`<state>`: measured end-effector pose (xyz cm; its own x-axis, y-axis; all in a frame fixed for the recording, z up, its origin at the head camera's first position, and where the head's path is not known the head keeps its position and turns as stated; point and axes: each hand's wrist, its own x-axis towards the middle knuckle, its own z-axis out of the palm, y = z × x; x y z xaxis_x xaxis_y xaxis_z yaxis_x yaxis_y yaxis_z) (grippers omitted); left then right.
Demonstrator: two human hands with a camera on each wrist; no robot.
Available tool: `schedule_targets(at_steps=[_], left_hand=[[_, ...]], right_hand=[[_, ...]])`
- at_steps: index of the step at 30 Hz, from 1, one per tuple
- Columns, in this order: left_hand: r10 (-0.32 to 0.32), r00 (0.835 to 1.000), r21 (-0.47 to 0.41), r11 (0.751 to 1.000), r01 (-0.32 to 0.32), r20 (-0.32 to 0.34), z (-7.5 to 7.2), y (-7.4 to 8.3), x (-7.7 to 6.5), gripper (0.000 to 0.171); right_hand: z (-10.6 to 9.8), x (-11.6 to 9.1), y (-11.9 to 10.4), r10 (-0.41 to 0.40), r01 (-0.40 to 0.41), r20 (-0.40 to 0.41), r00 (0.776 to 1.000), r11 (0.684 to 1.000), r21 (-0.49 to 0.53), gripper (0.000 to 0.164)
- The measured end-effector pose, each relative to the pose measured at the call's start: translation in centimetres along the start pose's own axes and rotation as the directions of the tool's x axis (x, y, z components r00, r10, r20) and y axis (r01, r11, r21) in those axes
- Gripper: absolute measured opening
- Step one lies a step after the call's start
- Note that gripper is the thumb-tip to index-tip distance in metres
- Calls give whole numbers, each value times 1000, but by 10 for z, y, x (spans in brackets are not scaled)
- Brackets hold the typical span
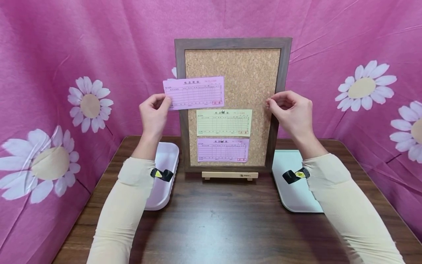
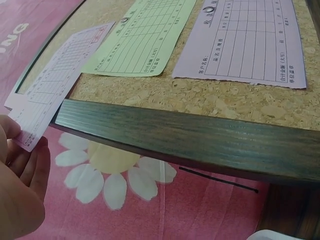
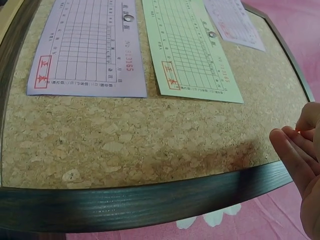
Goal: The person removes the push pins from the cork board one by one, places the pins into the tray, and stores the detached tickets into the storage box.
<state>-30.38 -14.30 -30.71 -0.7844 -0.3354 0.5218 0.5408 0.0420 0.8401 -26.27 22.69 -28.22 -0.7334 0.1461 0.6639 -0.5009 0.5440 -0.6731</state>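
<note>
My left hand [image 1: 154, 116] pinches the left end of a purple receipt slip [image 1: 194, 93], thumb in front. The slip overlaps the upper left of a framed cork board [image 1: 232, 69]; another paper edge shows behind its upper left corner. Below it, a green receipt slip [image 1: 224, 124] and a second purple receipt slip [image 1: 223, 151] hang on the cork, each under a silver pushpin [image 1: 222, 112]. At the board's right side, my right hand [image 1: 293, 112] has thumb and forefinger together around a tiny pale pin-like thing [image 1: 267, 99], mostly hidden by the fingertips.
The board leans upright on a small wooden stand [image 1: 229, 175] on a dark wood table [image 1: 211, 220]. A white tray [image 1: 165, 190] is at the left, and a pale flat tray [image 1: 290, 198] at the right. Pink flowered cloth [image 1: 132, 44] hangs behind.
</note>
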Motion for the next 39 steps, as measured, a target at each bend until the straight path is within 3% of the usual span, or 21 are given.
schedule_targets(at_steps=[8, 24, 39], left_hand=[[-15, 999, -75, 997, 13, -31, -6, -1, 2, 16], [-42, 993, -140, 990, 26, -113, -14, 1, 4, 9], [-48, 982, -228, 974, 6, -180, -32, 2, 7, 25]], right_hand=[[-3, -2, 2, 12, -12, 0, 1000, 1000, -8, 14], [-8, -7, 8, -1, 1, 8, 1000, 1000, -6, 15], [-18, -11, 13, 14, -14, 6, 1000, 1000, 18, 15]])
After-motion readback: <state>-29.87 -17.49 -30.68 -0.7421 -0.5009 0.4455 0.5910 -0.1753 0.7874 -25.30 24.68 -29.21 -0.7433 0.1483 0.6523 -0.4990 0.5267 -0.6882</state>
